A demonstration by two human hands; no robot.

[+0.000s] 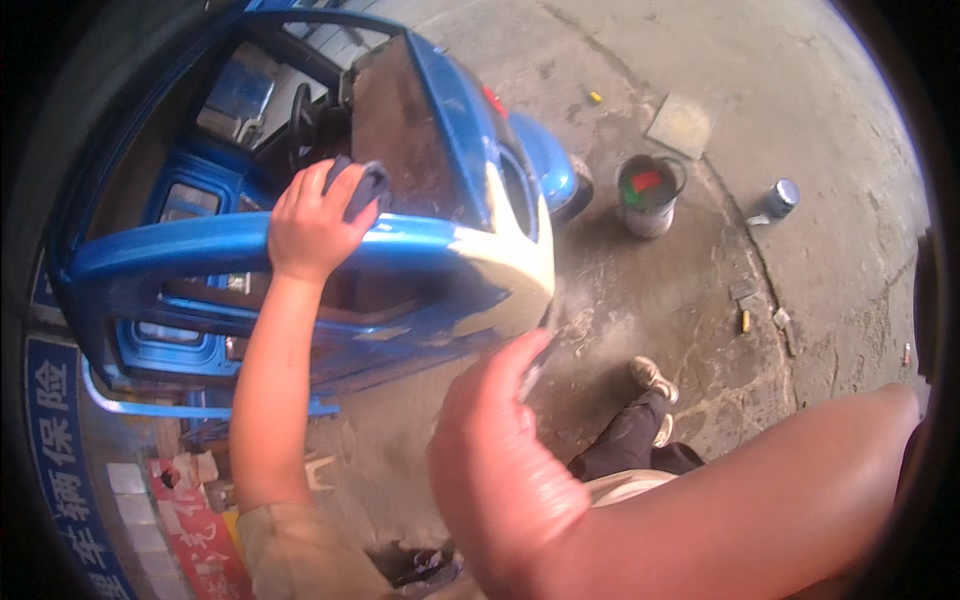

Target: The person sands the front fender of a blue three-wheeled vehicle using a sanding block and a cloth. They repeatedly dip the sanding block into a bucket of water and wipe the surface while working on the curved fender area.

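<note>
My left hand (318, 222) rests on the blue roof rail of a vehicle cab (180, 238), its fingers closed round a dark, bunched cloth (367, 190). Close to the camera, my right hand (500, 440) is raised beside the cab's corner. Its thumb points up and its other fingers are mostly hidden. A thin dark edge shows by the thumb; what it belongs to cannot be made out. Cream-coloured filler patches (505, 265) cover the blue paint at the corner, in front of my right hand.
On the concrete floor stand a bucket (650, 215) with something red and green inside and a small can (783, 197). A flat square slab (682, 125) and small scraps lie nearby. A steering wheel (300, 120) shows inside the cab. Signboards (70, 450) line the left side.
</note>
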